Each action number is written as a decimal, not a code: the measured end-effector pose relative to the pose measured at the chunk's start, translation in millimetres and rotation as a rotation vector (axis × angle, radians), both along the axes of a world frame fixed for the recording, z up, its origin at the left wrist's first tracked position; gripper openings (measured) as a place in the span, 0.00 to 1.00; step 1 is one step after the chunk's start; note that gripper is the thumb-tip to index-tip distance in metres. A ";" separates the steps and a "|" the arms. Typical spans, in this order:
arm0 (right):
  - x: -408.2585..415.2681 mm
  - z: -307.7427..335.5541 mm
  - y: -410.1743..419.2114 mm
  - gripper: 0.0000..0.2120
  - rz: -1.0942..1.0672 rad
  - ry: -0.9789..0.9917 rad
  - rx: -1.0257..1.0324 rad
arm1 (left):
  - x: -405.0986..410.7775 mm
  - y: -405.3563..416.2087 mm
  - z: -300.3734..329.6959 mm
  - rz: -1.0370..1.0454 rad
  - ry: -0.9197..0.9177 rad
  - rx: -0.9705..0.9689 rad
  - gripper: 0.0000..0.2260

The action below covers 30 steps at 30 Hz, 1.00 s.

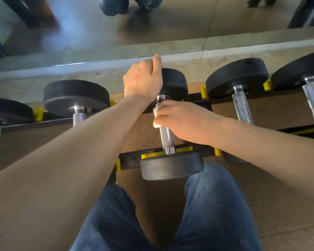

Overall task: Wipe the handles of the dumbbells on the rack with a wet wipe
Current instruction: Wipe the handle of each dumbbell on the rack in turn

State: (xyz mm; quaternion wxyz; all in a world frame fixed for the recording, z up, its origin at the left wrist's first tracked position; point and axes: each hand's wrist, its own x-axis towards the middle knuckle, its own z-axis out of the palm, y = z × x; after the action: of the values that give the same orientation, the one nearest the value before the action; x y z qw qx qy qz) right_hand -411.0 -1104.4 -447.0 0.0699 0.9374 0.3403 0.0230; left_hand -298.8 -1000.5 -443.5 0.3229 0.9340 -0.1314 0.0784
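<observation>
R hand curled round wet wipe on handle | handle axis runs near-far, bare part lies nearer | L hand grips far weight, prob. steadying

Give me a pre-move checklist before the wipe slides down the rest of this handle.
1. Wet wipe wrapped on the handle: ok, the right hand pinches it round the far end of the bar.
2. Dumbbell steadied: ok, the left hand grips the far weight head.
3. Near weight head seated on the rack: ok, it rests at the front rail.
4. Path down the handle free: ok, bare knurled metal shows from the wipe to the near collar.
5. Underside of the handle covered by the wipe: cannot tell, hidden by fingers.
6. Wipe moist enough: cannot tell.
</observation>
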 end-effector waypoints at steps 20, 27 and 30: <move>-13.1 -1.3 25.2 0.18 -0.107 0.257 0.128 | -0.9 0.1 1.3 0.008 0.005 -0.014 0.23; -24.7 27.2 7.7 0.16 -0.015 0.363 -0.061 | -2.9 0.1 1.4 0.009 -0.003 -0.011 0.24; -26.0 7.9 -8.3 0.17 -0.563 0.225 0.575 | -2.8 0.2 1.8 -0.003 -0.014 0.003 0.24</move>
State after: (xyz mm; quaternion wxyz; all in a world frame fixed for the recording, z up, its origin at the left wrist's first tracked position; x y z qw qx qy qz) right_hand -437.1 -1112.8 -439.0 -0.2286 0.9719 0.0559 -0.0054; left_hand -301.7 -1000.2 -441.7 0.3207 0.9337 -0.1350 0.0845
